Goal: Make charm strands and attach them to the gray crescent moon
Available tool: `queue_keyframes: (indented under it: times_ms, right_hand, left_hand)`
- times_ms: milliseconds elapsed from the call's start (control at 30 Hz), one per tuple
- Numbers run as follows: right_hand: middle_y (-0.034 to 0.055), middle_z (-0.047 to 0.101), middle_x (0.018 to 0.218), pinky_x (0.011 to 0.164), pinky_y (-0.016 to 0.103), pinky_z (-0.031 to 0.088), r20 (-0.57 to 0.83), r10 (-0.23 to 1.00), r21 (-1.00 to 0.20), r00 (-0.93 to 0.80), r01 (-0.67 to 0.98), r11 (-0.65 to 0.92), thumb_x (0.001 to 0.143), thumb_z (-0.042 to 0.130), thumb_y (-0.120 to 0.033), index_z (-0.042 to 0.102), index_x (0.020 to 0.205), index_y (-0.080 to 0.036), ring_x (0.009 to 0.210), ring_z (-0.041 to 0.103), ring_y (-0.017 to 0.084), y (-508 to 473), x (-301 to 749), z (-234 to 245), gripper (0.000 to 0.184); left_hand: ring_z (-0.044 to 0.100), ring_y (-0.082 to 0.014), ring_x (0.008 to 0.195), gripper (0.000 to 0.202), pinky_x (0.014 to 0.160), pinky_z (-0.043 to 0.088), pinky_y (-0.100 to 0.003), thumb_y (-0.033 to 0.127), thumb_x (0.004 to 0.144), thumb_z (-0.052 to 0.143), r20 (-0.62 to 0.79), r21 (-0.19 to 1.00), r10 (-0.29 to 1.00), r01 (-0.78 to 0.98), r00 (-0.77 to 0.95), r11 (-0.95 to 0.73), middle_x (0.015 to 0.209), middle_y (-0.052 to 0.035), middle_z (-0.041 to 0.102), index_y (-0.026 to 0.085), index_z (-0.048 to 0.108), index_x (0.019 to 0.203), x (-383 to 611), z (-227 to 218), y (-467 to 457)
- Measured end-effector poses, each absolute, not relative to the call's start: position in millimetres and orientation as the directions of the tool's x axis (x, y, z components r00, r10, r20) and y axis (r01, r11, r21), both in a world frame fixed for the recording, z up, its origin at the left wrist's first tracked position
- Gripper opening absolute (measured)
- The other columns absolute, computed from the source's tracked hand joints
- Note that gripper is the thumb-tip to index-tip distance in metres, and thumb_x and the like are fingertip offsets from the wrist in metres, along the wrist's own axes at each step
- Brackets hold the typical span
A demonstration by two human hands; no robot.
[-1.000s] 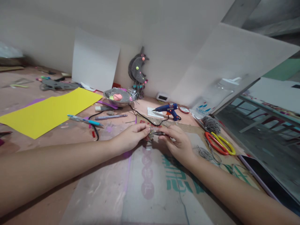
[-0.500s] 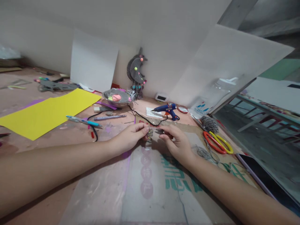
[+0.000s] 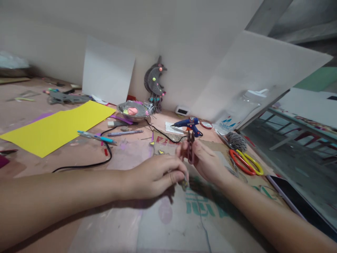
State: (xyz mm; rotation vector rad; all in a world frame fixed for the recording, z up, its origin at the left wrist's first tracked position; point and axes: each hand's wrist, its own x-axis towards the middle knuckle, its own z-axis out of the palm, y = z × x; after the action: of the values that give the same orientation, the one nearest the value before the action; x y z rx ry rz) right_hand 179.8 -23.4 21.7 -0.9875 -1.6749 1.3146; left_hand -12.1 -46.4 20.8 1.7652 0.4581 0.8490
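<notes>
My left hand (image 3: 160, 175) is closed, thumb pressed to the fingers, on a small greyish-yellow piece (image 3: 185, 184) that pokes out below the fingertips; its kind is too small to tell. Upright in my right hand (image 3: 206, 160) is a pair of thread snips (image 3: 191, 149), points upward, with the fingers closed around it. Both hands are close together over a cardboard sheet with green print (image 3: 200, 207). Just beyond them lie small yellow heart-shaped bits (image 3: 161, 152). Grey yarn (image 3: 236, 141) sits right of my right hand.
A blue glue gun (image 3: 186, 123) rests behind the hands, its black cord (image 3: 86, 166) running left. Scissors (image 3: 246, 162) and a phone (image 3: 297, 200) lie right. Yellow paper (image 3: 58, 128), pens (image 3: 96, 136) and a metal bowl (image 3: 135, 110) are left. A moon-shaped ornament (image 3: 155, 82) leans on the wall.
My left hand has moved right and nearer to me with the small piece. In my right hand the snips have turned to point upward. The heart-shaped bits behind have come into view.
</notes>
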Motion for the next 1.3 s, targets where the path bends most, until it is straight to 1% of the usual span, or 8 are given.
queue_keyframes:
  times_ms: [133, 333, 467, 700, 833, 1033, 1133, 1300]
  right_hand:
    - [0.0065, 0.063, 0.093, 0.083, 0.036, 0.047, 0.036, 0.818, -0.998, -0.574, -0.065, -0.001, 0.089, 0.039, -0.059, 0.049, 0.082, -0.021, 0.087, 0.059, 0.019, -38, 168, 27, 0.040]
    - [0.0068, 0.062, 0.094, 0.084, 0.036, 0.046, 0.022, 0.670, -0.957, -0.742, -0.210, -0.201, 0.087, 0.047, -0.056, 0.048, 0.079, -0.020, 0.089, 0.059, 0.019, -41, 162, 35, 0.037]
    - [0.0057, 0.059, 0.091, 0.079, 0.034, 0.046, 0.012, 0.563, -0.927, -0.826, -0.220, -0.304, 0.085, 0.049, -0.057, 0.045, 0.075, -0.020, 0.086, 0.057, 0.018, -39, 167, 41, 0.039]
    - [-0.0017, 0.046, 0.068, 0.066, 0.029, 0.046, -0.018, 0.592, -0.936, -0.806, -0.194, -0.294, 0.085, 0.046, -0.060, 0.045, 0.079, -0.020, 0.063, 0.048, 0.013, -37, 175, 38, 0.041]
    - [-0.0011, 0.046, 0.066, 0.064, 0.029, 0.046, -0.038, 0.643, -0.960, -0.765, -0.149, -0.235, 0.083, 0.047, -0.063, 0.046, 0.078, -0.021, 0.065, 0.050, 0.015, -38, 171, 33, 0.042]
    - [-0.0006, 0.044, 0.060, 0.054, 0.030, 0.048, -0.041, 0.820, -0.978, -0.571, -0.146, -0.151, 0.077, 0.044, -0.072, 0.040, 0.066, -0.024, 0.054, 0.045, 0.015, -46, 159, 31, 0.050]
    - [-0.0018, 0.040, 0.059, 0.055, 0.030, 0.048, -0.043, 0.816, -0.984, -0.576, -0.115, -0.133, 0.077, 0.043, -0.072, 0.043, 0.066, -0.023, 0.051, 0.042, 0.014, -46, 160, 30, 0.050]
    - [0.0027, 0.053, 0.070, 0.060, 0.031, 0.049, 0.016, 0.827, -0.989, -0.562, -0.131, -0.070, 0.076, 0.045, -0.072, 0.042, 0.067, -0.023, 0.065, 0.053, 0.017, -42, 159, 27, 0.050]
  left_hand:
    - [0.059, -0.0154, 0.081, 0.019, 0.079, 0.046, -0.029, 0.019, 0.090, 0.045, 0.259, 0.823, 0.481, 0.070, 0.838, -0.564, 0.083, -0.0060, 0.066, 0.013, 0.063, 0.087, -9, 37, -53]
    - [0.063, -0.0153, 0.082, 0.018, 0.075, 0.049, -0.025, 0.025, 0.088, 0.052, 0.089, 0.887, 0.401, 0.111, 0.912, -0.449, 0.088, -0.0046, 0.069, 0.015, 0.065, 0.092, 29, 56, -61]
    - [0.064, -0.0123, 0.075, 0.022, 0.068, 0.051, -0.021, 0.027, 0.091, 0.048, 0.055, 0.946, 0.246, 0.028, 0.968, -0.322, 0.087, -0.0051, 0.068, 0.013, 0.061, 0.102, 67, 62, -68]
    - [0.063, -0.0144, 0.079, 0.021, 0.074, 0.051, -0.024, 0.022, 0.090, 0.048, 0.135, 0.890, 0.132, -0.061, 0.982, -0.452, 0.088, -0.0075, 0.068, 0.011, 0.061, 0.101, 71, 61, -62]
    - [0.064, -0.0158, 0.079, 0.022, 0.074, 0.051, -0.024, 0.022, 0.090, 0.047, 0.168, 0.855, 0.106, -0.091, 0.980, -0.510, 0.088, -0.0096, 0.069, 0.009, 0.062, 0.100, 67, 57, -59]
    - [0.065, -0.0174, 0.082, 0.018, 0.075, 0.050, -0.025, 0.021, 0.089, 0.048, 0.225, 0.780, 0.111, -0.112, 0.968, -0.615, 0.091, -0.0092, 0.071, 0.012, 0.063, 0.092, 66, 60, -59]
    - [0.065, -0.0175, 0.085, 0.018, 0.077, 0.050, -0.024, 0.019, 0.089, 0.047, 0.251, 0.772, 0.128, -0.119, 0.959, -0.624, 0.092, -0.0103, 0.071, 0.011, 0.063, 0.091, 58, 63, -57]
    - [0.065, -0.0177, 0.080, 0.024, 0.075, 0.052, -0.026, 0.024, 0.090, 0.045, 0.172, 0.868, 0.250, -0.027, 0.953, -0.496, 0.089, -0.0113, 0.070, 0.010, 0.063, 0.097, 50, 60, -56]
